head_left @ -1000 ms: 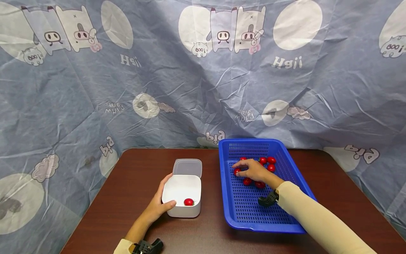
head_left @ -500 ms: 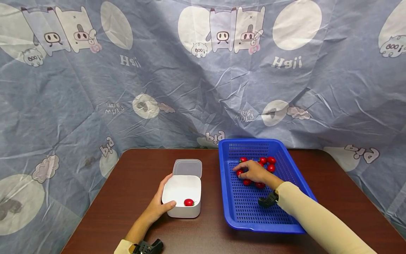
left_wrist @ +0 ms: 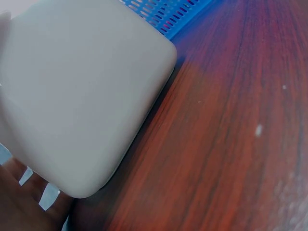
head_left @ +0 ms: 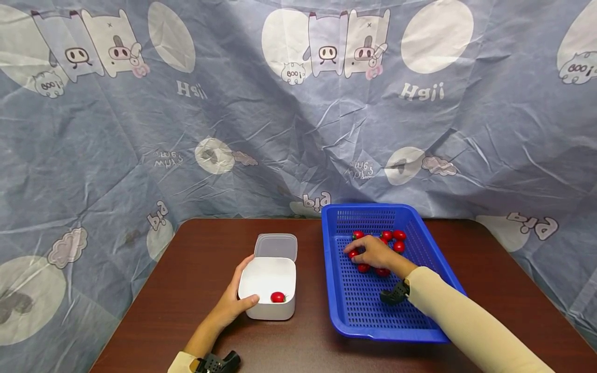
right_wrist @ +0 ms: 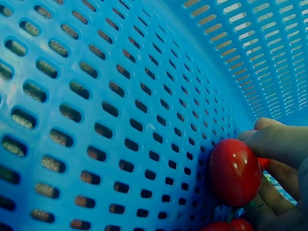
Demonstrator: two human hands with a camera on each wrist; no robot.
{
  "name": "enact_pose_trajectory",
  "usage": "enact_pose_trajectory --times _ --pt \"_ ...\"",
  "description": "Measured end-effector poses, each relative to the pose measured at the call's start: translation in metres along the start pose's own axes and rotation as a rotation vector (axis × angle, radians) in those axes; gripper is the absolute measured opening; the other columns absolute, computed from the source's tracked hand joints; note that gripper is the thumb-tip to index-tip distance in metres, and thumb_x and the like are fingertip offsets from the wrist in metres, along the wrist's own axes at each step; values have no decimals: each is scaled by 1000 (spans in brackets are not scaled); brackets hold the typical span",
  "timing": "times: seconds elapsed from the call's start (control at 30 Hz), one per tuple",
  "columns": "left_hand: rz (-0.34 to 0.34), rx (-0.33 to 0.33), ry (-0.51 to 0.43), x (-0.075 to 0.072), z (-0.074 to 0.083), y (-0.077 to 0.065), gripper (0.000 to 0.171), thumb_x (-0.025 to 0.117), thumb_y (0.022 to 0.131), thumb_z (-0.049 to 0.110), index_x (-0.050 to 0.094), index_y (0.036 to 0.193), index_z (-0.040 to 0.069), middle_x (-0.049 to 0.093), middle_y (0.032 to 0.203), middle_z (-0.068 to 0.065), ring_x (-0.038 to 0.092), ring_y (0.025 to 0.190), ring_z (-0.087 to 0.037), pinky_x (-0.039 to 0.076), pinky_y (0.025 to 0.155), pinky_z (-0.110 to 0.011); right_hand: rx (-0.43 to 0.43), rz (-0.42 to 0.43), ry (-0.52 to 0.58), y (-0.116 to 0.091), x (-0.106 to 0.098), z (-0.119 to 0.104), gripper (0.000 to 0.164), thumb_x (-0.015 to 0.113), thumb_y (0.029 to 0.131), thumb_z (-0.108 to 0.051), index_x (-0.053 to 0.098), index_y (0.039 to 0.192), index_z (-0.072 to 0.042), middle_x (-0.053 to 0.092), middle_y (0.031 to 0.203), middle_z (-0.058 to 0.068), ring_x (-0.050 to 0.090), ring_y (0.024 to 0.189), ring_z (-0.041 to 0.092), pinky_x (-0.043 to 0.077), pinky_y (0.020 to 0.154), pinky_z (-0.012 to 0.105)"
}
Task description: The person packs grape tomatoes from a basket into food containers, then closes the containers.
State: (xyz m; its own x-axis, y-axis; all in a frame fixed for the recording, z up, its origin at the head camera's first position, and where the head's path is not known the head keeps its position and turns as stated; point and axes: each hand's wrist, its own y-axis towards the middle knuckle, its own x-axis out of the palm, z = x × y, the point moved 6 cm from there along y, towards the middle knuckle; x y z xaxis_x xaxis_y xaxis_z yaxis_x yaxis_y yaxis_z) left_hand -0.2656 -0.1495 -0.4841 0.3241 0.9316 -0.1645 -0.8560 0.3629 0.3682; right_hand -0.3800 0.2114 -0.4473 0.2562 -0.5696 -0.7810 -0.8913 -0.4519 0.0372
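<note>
Dark-brown table [head_left: 298, 349] nearest; left hand [head_left: 230, 300] holds white box [head_left: 270, 311] by its left side, thumb over the rim; loose tomato [head_left: 277, 297] inside, long axis left-right, stem end right; blue basket [head_left: 392, 331] to the right of the box; right hand [head_left: 375, 251] inside it, narrow, fingers and thumb round a pinched tomato [head_left: 352, 255], left of the palm; its long axis too hidden to tell; white box lies left of it and nearer the person, left hand closer to box; other tomatoes [head_left: 398, 246] around right hand; translucent lid [head_left: 276, 246] behind box; no readable brand on box or basket; cloth backdrop [head_left: 280, 114] farthest, reads "Hgii", "BOO", flipped "Pig".
</note>
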Motion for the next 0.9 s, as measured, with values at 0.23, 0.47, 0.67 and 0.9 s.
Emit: enact_pose_trajectory --times 0.23,0.47,0.67,0.9 --pt "4 -6 -3 1 -1 0 90 69 81 12 17 154 17 30 148 -15 39 124 -30 41 96 -32 -14 11 -23 0 -1 0 24 77 78 -5 76 101 -12 72 102 1 62 104 26 44 93 49" --pt "-1 -4 -11 0 0 0 90 69 82 14 16 154 19 30 147 -13 40 124 -25 41 95 -31 -7 24 -35 0 -2 -2 24 77 77 -6 77 100 -13 72 101 0 62 104 26 44 93 48" --pt "-1 -14 -4 0 -1 -1 88 69 82 14 18 153 23 30 148 -12 39 125 -29 41 96 -31 11 19 -40 0 -1 -2 24 77 78 -7 77 101 -14 71 102 1 62 101 24 45 92 48" --pt "1 -4 21 0 -3 -1 90 69 82 13 15 154 16 30 148 -13 40 124 -26 41 96 -31 21 36 -39 0 -4 -5 23 76 79 -7 76 102 -11 72 100 3 64 95 21 46 89 47"
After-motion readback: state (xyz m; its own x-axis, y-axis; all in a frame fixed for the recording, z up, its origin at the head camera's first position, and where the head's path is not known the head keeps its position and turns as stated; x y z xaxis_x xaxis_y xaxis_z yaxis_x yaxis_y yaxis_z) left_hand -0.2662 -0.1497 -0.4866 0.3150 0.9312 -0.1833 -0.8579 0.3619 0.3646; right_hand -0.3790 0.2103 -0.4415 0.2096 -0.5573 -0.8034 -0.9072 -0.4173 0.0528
